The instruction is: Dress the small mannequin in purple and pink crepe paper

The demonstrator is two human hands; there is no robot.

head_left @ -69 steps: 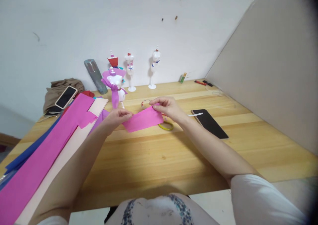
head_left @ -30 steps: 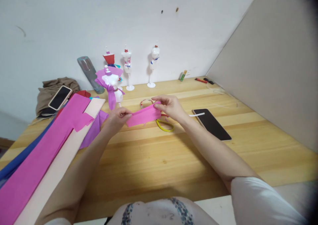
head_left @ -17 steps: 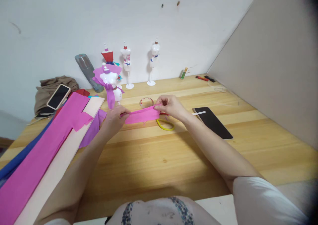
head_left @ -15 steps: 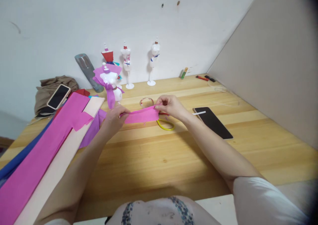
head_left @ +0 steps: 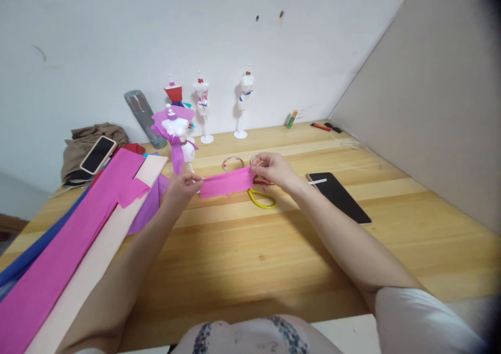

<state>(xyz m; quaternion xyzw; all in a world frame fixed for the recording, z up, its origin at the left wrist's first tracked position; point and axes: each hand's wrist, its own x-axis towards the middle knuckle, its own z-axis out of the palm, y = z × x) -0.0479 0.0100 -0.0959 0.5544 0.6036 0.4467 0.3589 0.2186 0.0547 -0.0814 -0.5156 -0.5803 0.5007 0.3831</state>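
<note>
A strip of bright pink crepe paper or cloth (head_left: 227, 182) is stretched level between my hands above the wooden table. Its left end is pinched by my left hand (head_left: 183, 188), thumb against fingers. At the right end, my right hand (head_left: 273, 170) grips the upper corner between thumb and fingers. Partly behind the strip and my right hand lie scissors with a yellow handle loop (head_left: 262, 199); their blades are hidden. A patterned ring (head_left: 232, 163) rests just beyond the strip. Close to my left hand stands a small white mannequin (head_left: 176, 130) draped in purple.
Several more small mannequins (head_left: 202, 101) stand along the wall beside a leaning grey bottle (head_left: 144, 119). Long pink material (head_left: 74, 234) and a cream strip (head_left: 97, 270) cover the left side, near a phone (head_left: 98, 155). A dark tablet (head_left: 340, 197) lies right, a glue stick (head_left: 291, 119) behind.
The pink strip has tilted so more of its flat face shows, still held at both ends. The whole view has shifted slightly down and right.
</note>
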